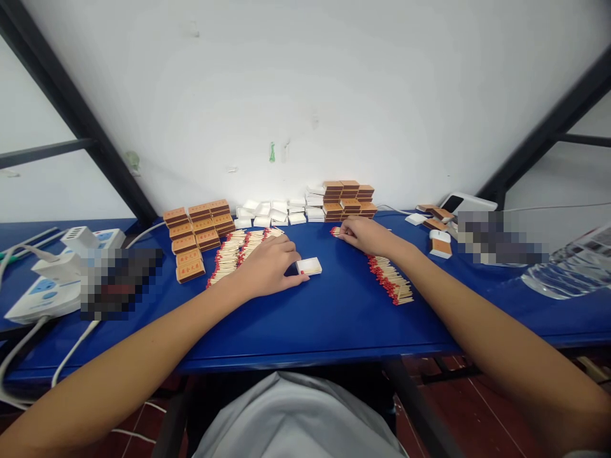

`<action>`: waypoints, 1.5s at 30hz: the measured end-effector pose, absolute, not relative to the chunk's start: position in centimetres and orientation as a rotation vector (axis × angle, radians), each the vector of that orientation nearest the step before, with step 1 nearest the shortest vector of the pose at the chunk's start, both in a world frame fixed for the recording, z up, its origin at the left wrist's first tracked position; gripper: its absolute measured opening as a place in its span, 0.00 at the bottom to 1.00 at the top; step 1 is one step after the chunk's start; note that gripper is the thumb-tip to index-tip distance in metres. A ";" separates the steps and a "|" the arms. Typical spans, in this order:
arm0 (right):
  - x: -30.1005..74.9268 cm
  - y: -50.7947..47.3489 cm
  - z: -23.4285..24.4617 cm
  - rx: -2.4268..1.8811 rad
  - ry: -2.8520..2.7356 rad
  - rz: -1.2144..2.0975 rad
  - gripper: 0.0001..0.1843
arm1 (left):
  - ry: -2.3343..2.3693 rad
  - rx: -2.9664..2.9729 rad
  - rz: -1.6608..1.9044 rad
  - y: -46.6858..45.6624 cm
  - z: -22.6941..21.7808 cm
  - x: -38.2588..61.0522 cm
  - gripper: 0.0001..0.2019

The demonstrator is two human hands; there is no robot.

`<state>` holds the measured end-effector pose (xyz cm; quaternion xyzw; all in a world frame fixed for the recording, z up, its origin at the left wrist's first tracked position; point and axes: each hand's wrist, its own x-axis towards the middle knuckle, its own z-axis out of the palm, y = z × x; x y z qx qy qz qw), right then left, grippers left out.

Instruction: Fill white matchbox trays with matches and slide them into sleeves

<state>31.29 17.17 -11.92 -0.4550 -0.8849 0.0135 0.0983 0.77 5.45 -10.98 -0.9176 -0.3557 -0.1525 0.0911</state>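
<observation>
Head view: one grey garment [296,413] nearest, then one blue table [305,324]. Two bare hands over it, one white tray, matches in bands either side, count per band too dense to give. One band of right-side matches [389,280] slants across the table, red heads toward the middle, pale sticks pointing right, near end fully visible. Left hand [270,264] half-curled, small gap, thumb and fingers grasping the left end of the white tray [311,266]. Tray lies flat mid-table between the bands, small, rectangular, a spot of red at its left end, contents too small to count. Left-side matches [226,257], about three bands, beside and partly behind left hand, red heads and pale sticks. Right hand [366,234] farther out, fingertips bunched, touching red heads at far end of the right side; can't tell if any match is gripped. Left, one white power strip [28,299]; left matchboxes [191,262] stacked, roughly ten showing, orange-brown with red print. Behind, about a dozen spare trays [296,218], white, next to six or so rear stacks [351,205] of brown boxes, then one white wall [310,83]
</observation>
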 end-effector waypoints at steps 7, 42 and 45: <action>31.8 17.6 -12.0 -1.254 -2.597 0.085 0.11 | -1.042 -2.727 -0.482 5.4 -11.0 0.8 0.18; 24.9 8.5 -10.4 -0.866 -2.707 0.235 0.09 | -1.096 -2.699 -0.421 5.5 -10.9 0.9 0.18; 24.8 8.3 -10.5 -0.870 -2.725 0.222 0.09 | -1.100 -2.710 -0.414 5.5 -10.8 0.9 0.18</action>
